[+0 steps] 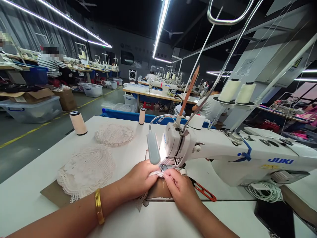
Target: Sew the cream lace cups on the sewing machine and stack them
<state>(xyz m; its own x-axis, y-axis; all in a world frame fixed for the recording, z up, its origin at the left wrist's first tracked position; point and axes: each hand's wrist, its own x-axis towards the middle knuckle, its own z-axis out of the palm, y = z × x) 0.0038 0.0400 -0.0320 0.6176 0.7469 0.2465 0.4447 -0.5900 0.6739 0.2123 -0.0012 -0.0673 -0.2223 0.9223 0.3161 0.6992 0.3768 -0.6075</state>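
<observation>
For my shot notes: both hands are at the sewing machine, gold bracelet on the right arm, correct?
No, the head view shows the gold bracelet on the left arm. The left hand and right hand are indeed at the sewing machine.

Narrow white lace strip [156, 173] openwork cloth, textured; heaped cream lace pieces [86, 167] matt, crinkled; white, blue-lettered sewing machine [210, 142] smooth, softly glossy; curved golden bangle [99, 206] shiny, metallic-looking; broad white tabletop [49, 165] smooth; peach thread cone [78, 123] matt.
</observation>
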